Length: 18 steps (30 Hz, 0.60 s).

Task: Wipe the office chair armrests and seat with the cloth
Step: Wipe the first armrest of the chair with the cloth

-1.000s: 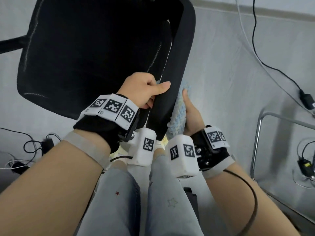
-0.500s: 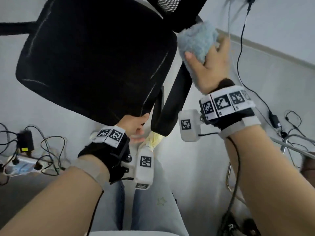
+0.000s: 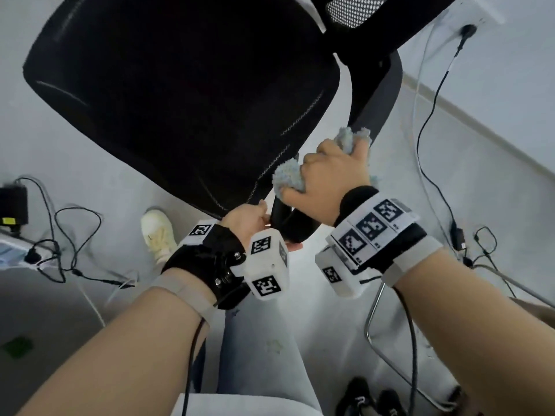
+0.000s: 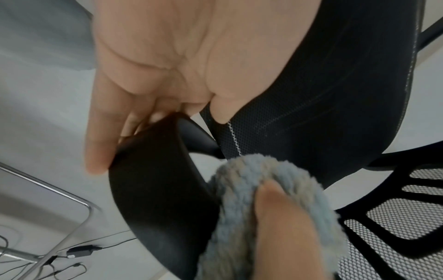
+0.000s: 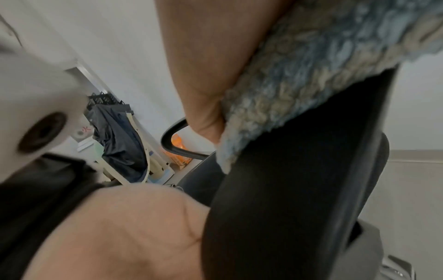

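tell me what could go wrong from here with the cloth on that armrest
1. The right hand grips the cloth bunched into a wad, so little fabric meets the armrest and strips may be missed.
2. The left hand holds only the armrest's front tip; a hard stroke could swivel the chair.
3. Cables lie on the floor beside the chair and could snag if it rolls.
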{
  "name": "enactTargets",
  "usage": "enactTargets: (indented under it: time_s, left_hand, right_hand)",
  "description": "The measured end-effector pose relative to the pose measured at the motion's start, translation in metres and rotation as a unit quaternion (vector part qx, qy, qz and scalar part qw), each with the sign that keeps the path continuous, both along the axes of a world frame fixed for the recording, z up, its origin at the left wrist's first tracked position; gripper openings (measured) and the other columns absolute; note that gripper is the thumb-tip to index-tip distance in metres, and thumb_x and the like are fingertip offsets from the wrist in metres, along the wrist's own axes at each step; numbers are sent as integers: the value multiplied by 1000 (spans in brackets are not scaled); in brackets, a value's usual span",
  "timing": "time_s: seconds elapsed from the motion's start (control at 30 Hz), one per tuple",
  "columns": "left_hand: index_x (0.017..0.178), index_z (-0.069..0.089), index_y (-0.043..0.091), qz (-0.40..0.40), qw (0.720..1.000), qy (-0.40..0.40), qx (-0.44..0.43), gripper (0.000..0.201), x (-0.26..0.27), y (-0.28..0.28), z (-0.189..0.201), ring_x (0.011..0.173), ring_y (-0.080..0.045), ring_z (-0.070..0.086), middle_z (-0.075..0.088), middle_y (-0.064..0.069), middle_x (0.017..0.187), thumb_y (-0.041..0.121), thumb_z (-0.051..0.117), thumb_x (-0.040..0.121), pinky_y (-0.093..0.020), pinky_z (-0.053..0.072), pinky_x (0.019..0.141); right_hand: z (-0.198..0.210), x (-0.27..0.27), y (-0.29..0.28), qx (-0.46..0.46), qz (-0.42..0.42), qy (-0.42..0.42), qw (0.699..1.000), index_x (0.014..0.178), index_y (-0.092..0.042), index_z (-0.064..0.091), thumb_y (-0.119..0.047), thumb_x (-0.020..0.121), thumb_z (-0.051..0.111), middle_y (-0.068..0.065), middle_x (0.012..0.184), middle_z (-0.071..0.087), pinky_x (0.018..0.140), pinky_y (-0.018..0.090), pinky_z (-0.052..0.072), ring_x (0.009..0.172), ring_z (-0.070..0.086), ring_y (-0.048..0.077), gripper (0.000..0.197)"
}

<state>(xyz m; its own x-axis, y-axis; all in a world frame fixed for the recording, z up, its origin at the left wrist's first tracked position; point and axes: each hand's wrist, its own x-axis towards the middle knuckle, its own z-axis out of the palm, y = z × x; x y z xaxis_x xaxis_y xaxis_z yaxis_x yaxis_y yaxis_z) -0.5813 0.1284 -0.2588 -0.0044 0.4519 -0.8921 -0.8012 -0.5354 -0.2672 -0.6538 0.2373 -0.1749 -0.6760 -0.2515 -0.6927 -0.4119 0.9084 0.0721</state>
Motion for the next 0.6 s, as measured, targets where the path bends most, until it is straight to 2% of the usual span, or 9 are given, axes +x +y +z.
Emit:
enactTargets:
  time_s: [0.1, 0.17, 0.23, 0.3, 0.37, 0.4, 0.47, 0.53, 0.6]
  left_hand:
    - [105, 49, -6, -25, 999, 29, 32, 22, 4, -1, 2, 105, -45, 56, 58, -29, 104, 10, 38, 96, -53, 44, 89]
    - [104, 51, -6, -30, 998, 53, 21, 18, 4, 2, 4, 102, -46, 58, 60, -29, 104, 4, 38, 94, -52, 44, 94]
    - [106, 50, -7, -62, 994, 86, 9, 21, -2, 5, 8, 113, -46, 54, 58, -30, 112, 3, 35, 96, -49, 42, 100]
    - [105, 51, -8, -121, 985, 119, -15, 22, -10, 7, 15, 118, -45, 51, 52, -32, 125, 0, 33, 96, -43, 48, 97]
    - [97, 54, -7, -148, 980, 125, -52, 19, -14, 8, 18, 116, -43, 54, 49, -33, 129, -5, 35, 92, -40, 55, 82]
    - [104, 52, -11, -148, 980, 121, -61, 22, -15, 6, 19, 115, -43, 54, 49, -34, 130, -7, 35, 91, -42, 55, 80]
    - [117, 45, -16, -147, 982, 102, -52, 32, -16, 2, 19, 119, -44, 51, 47, -33, 132, -7, 31, 90, -43, 52, 86]
    - [109, 50, -16, -155, 984, 88, 10, 34, -19, -7, 25, 124, -40, 47, 49, -27, 132, -9, 24, 88, -42, 42, 103]
    - [107, 55, -3, -168, 977, 131, 19, 38, -23, -16, 30, 117, -32, 51, 54, -21, 123, -11, 27, 83, -46, 39, 106]
  right_hand:
    - [-3, -27, 12, 21, -7, 15, 1000, 55, -18, 36, -54, 83, 30, -6, 84, 52, 97, 50, 20, 96, 38, 18, 45]
    - [-4, -49, 24, 20, -40, 39, 998, 61, -16, 41, -53, 83, 29, -3, 90, 52, 99, 50, 20, 108, 41, 22, 44]
    - [-5, -59, 30, 6, -56, 57, 997, 59, -18, 40, -53, 83, 27, -3, 93, 56, 100, 51, 19, 113, 41, 24, 45]
    - [-3, -54, 25, 16, -38, 49, 998, 52, -21, 32, -55, 82, 28, -5, 86, 52, 100, 52, 19, 111, 42, 24, 45]
    - [-3, -37, 13, 37, -11, 33, 999, 51, -21, 30, -54, 82, 28, -6, 80, 48, 101, 52, 18, 106, 44, 22, 44]
    - [-4, -27, 7, 39, 3, 24, 999, 51, -20, 32, -53, 82, 28, -6, 78, 49, 102, 52, 17, 103, 45, 21, 45]
    - [-7, -8, -2, 28, 32, 10, 999, 53, -19, 36, -53, 84, 28, -5, 74, 53, 102, 53, 14, 95, 44, 18, 47]
    - [-8, 1, -4, -2, 41, 2, 999, 59, -19, 40, -55, 85, 29, -5, 71, 51, 104, 52, 12, 93, 45, 18, 46]
    - [-7, 1, -2, -37, 15, 1, 999, 75, -19, 48, -59, 83, 35, -5, 76, 53, 103, 49, 6, 100, 48, 20, 42]
